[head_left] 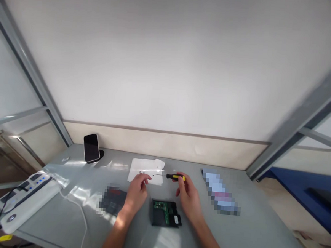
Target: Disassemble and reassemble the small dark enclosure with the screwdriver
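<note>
My right hand (188, 196) grips a screwdriver (175, 177) with a black and yellow handle. Its thin shaft points left over a white sheet of paper (135, 165). My left hand (137, 190) hovers at the paper's lower edge, its fingers loosely curled and apart, with nothing visible in them. Several tiny dark specks, perhaps screws, lie on the paper by its fingertips. Between my forearms sits a black case with a green circuit board (165, 213) exposed. A dark flat panel (115, 200), partly blurred out, lies beside my left wrist.
A phone-like device (91, 148) stands tilted at the back left. On the left edge lies a white power strip (30, 201) with cables, one white cable (82, 213) trailing across the grey table (219, 239). A pixelated flat object (220, 193) lies right. A panel wall (168, 82) rises behind.
</note>
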{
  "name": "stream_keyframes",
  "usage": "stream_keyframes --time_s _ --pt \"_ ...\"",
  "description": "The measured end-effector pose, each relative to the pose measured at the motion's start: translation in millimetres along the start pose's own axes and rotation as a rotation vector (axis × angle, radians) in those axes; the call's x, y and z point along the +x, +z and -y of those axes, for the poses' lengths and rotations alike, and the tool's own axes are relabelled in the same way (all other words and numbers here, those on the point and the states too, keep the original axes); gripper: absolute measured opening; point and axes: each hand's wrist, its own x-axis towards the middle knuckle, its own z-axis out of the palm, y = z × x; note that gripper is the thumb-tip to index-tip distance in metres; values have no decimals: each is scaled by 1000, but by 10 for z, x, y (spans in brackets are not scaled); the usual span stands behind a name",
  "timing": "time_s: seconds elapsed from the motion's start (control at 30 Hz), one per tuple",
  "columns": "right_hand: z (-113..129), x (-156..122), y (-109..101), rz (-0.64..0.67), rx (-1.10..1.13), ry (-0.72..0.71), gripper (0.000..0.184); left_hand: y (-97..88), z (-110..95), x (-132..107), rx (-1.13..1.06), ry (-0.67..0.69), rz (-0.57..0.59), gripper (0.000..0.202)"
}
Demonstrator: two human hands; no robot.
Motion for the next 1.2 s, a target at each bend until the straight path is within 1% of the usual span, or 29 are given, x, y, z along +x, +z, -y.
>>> stream_keyframes --time_s 0.13,0.23,0.37,0.43,0.6,0.7,1.03,1.2 --pt "19 6 6 27 -5 17 67 6 6 -1 23 14 0 48" --pt "51 2 2 7 8 16 69 8 7 -5 77 19 -2 46" --pt "93 4 -36 -38 54 -7 61 16 -15 -18 175 6 -16 33" --pt "108 9 -54 -44 94 -18 57 22 -35 -24 209 2 -11 31" --pt "128 19 -68 -46 180 -8 54 23 -82 -14 190 -11 -4 23" --pt "123 22 -71 -45 195 -5 55 15 -98 5 182 23 -10 18" --pt "147 16 -79 -49 176 -12 54 3 -63 11 221 103 -32 18" --pt "197 18 -86 -55 170 -14 56 -16 -79 -7 324 205 31 19"
